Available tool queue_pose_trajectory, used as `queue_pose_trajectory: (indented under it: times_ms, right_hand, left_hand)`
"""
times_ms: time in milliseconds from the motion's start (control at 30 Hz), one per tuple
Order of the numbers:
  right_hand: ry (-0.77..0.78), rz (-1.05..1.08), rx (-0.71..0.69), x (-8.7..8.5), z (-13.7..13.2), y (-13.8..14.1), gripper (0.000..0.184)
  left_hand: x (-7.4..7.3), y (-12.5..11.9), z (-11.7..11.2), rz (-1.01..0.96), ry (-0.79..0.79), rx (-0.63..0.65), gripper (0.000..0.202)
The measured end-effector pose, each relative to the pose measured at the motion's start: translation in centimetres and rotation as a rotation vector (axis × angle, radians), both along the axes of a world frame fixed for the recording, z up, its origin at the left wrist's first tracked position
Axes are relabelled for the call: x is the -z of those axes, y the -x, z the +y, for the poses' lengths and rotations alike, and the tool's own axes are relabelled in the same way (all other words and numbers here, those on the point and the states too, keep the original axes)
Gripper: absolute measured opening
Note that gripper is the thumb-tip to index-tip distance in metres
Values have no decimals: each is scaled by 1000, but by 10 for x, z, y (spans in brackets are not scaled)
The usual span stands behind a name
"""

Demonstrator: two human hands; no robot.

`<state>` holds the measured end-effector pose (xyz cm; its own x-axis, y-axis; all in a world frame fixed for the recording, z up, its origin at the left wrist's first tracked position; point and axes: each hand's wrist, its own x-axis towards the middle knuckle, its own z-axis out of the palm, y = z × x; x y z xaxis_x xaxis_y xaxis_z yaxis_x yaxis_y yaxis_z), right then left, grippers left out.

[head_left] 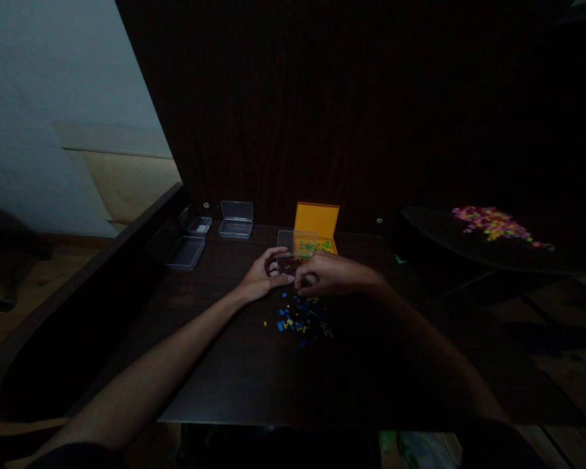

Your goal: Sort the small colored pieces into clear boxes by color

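Fingers (272,254) of my left hand (261,279) curl around the left side of a small clear case (289,251) at the middle of the dark table (234,378), thumb laid along its near edge. The fingers (305,281) of my right hand (334,273) are bent and narrow, their tips down at the case's near right corner and almost meeting my left thumb. Whether they pinch anything I cannot tell in this low light. Far left, three other clear cases sit toward the back of the table: one flat grey-floored case (185,252) nearest me, a smaller one (198,225) behind it, and a third (236,219) with its lid raised just to their right. Directly behind the case in my hands stands an orange box (317,221), lid upright, with green pieces (315,247) showing inside. In front of my hands, a loose scatter of blue and yellow pieces (300,320) lies on the tabletop, the closest ones just beside my fingertips. Well apart at far right, on a separate dark surface (430,228), lies a heap of pink and yellow pieces (491,223).
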<state>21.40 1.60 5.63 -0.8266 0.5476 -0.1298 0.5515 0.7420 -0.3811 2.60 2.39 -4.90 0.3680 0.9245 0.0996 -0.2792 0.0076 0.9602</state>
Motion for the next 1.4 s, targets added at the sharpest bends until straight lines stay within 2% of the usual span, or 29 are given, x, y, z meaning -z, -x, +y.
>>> queue_pose_trajectory:
  times_ms: [133,300,400,767,1167,1300,1400]
  right_hand:
    - [-99,120,171,5,18,-16,16]
    - [-133,58,172,28,29,-11,16]
    - [-124,49,139,34,29,-6,17]
    - [-142,46,110,32,29,-7,23]
    - [-202,139,185,12,19,-27,24]
    - [-118,277,176,18,2,-34,21]
    - [-38,257,139,32,-14,-40,21]
  left_hand:
    - [0,-1,-1,16,1,4,70]
    - [1,0,0,33,-26,9,70]
    - [1,0,0,48,-40,16,70]
    - [-1,0,-2,48,-21,7,69]
    - [0,0,-1,41,1,8,70]
    - [1,0,0,58,-3,1,70]
    - [1,0,0,51,1,-1,69]
